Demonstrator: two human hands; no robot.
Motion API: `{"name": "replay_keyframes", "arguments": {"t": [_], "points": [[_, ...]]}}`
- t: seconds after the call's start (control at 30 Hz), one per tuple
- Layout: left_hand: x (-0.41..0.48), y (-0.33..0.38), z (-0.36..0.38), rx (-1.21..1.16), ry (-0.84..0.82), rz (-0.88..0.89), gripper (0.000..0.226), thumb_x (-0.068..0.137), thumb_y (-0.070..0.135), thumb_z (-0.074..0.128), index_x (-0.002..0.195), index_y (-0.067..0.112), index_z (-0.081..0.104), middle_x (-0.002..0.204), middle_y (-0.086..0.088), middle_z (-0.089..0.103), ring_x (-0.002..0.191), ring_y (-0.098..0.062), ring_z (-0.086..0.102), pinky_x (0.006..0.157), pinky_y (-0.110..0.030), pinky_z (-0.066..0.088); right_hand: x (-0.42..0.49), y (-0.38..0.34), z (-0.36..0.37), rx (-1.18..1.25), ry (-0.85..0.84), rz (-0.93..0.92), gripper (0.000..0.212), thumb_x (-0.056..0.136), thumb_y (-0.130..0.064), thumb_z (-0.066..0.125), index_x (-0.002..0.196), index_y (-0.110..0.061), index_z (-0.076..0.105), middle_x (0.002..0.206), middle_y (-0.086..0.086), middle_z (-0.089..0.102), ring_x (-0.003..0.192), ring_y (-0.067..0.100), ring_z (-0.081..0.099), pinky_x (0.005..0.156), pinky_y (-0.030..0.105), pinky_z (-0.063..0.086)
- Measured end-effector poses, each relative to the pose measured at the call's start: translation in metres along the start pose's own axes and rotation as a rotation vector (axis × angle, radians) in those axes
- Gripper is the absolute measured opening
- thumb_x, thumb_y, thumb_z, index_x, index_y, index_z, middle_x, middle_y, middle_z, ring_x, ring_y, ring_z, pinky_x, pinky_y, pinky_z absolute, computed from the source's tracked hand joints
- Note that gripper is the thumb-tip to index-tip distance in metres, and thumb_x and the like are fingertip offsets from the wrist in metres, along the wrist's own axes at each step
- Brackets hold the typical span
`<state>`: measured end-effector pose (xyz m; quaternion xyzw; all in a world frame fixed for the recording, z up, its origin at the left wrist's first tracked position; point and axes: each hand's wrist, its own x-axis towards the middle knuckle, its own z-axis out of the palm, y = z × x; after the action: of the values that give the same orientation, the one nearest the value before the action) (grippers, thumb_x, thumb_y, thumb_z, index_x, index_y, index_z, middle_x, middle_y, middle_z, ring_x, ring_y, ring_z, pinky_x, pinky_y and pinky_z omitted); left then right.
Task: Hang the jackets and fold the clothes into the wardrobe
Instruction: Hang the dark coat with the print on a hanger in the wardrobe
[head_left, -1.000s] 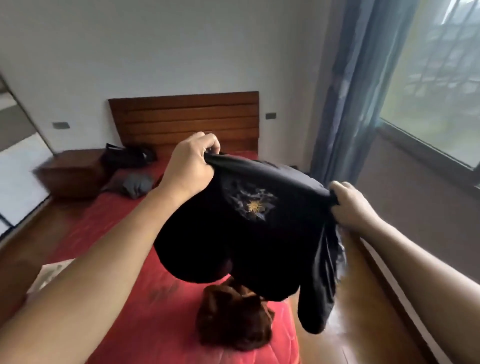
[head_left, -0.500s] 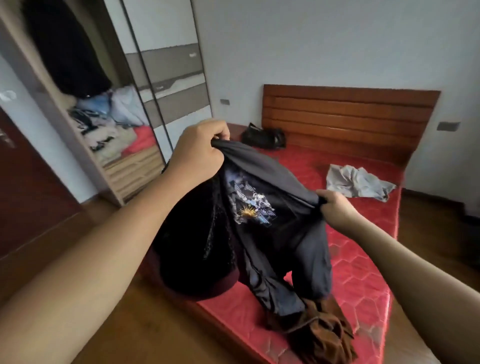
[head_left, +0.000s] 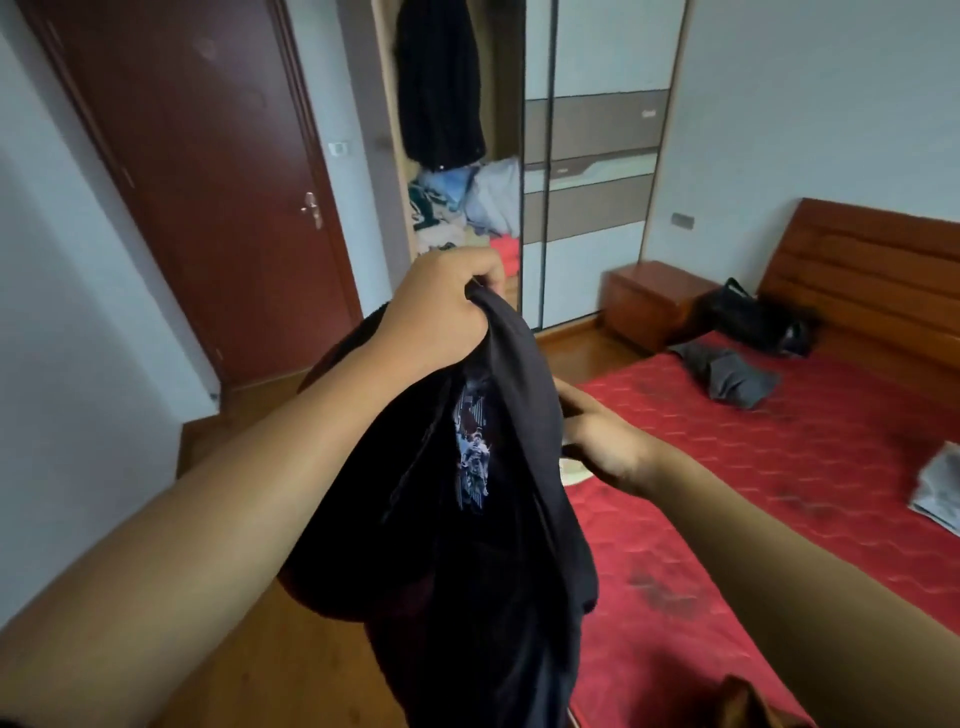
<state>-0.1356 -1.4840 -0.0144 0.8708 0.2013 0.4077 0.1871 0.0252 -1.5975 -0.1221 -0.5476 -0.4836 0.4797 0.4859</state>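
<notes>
Black printed shirt (head_left: 498, 525) hangs bunched from the left hand (head_left: 441, 312), clenched on its top edge, short of the wardrobe (head_left: 592, 270). The right hand (head_left: 602, 441) touches its side, grip unclear. One dark jacket (head_left: 439, 88) hangs inside; a grey garment (head_left: 727, 376) on the bed (head_left: 779, 467) waits.

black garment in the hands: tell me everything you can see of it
The black garment looks like soft cloth, with a pale blue-white print on its front. It hangs bunched and creased in mid-air, over the floor at the edge of the red bed. The left hand grips its top edge in a fist. The right hand touches its right side; whether it pinches the cloth is hidden.
</notes>
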Motion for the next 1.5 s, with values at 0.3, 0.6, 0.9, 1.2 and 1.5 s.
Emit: {"name": "replay_keyframes", "arguments": {"t": [0.3, 0.6, 0.9, 1.2, 1.5], "points": [[0.018, -0.132, -0.063, -0.062, -0.062, 0.024, 0.029, 0.063, -0.006, 0.047, 0.066, 0.021, 0.054, 0.066, 0.007, 0.059, 0.066, -0.011, 0.055, 0.06, -0.028, 0.041, 0.151, -0.026, 0.099, -0.099, 0.063, -0.167, 0.036, 0.095, 0.01, 0.059, 0.113, -0.021, 0.067, 0.117, 0.004, 0.073, 0.108, 0.015, 0.066, 0.098, 0.032, 0.052], [0.017, -0.239, -0.053, -0.064, 0.016, -0.095, 0.033, 0.084, 0.0, 0.065, 0.098, 0.028, 0.054, 0.1, 0.01, 0.056, 0.093, -0.013, 0.056, 0.083, -0.038, 0.05, 0.206, -0.054, 0.092, -0.231, 0.478, -0.28, 0.026, 0.085, -0.005, 0.058, 0.097, -0.024, 0.072, 0.09, -0.014, 0.075, 0.09, 0.008, 0.068, 0.087, 0.032, 0.053], [-0.014, -0.299, 0.058, -0.195, -0.049, -0.363, 0.075, 0.086, 0.033, 0.075, 0.15, 0.034, 0.034, 0.139, 0.005, 0.048, 0.122, -0.016, 0.055, 0.1, -0.043, 0.053, 0.187, -0.103, 0.054, -0.681, 0.59, -0.344, 0.018, 0.079, -0.005, 0.06, 0.096, -0.008, 0.064, 0.088, 0.007, 0.069, 0.088, 0.026, 0.065, 0.079, 0.041, 0.054], [0.015, -0.301, 0.155, -0.06, -0.159, -0.358, 0.04, 0.087, 0.011, 0.06, 0.122, 0.031, 0.058, 0.115, 0.002, 0.057, 0.111, -0.022, 0.053, 0.088, -0.032, 0.043, 0.118, -0.13, -0.033, -0.872, 0.791, -0.288, 0.04, 0.078, 0.0, 0.051, 0.106, -0.028, 0.057, 0.082, 0.01, 0.07, 0.075, 0.032, 0.065, 0.062, 0.044, 0.054], [0.07, -0.283, 0.142, -0.001, -0.121, -0.088, 0.056, 0.073, -0.014, 0.058, 0.12, 0.017, 0.062, 0.118, -0.001, 0.062, 0.112, -0.021, 0.058, 0.093, -0.034, 0.048, 0.04, -0.038, -0.159, -1.445, 0.731, 0.154, 0.04, 0.084, -0.016, 0.061, 0.119, -0.027, 0.046, 0.102, 0.005, 0.059, 0.091, 0.041, 0.063, 0.073, 0.045, 0.053]]}}
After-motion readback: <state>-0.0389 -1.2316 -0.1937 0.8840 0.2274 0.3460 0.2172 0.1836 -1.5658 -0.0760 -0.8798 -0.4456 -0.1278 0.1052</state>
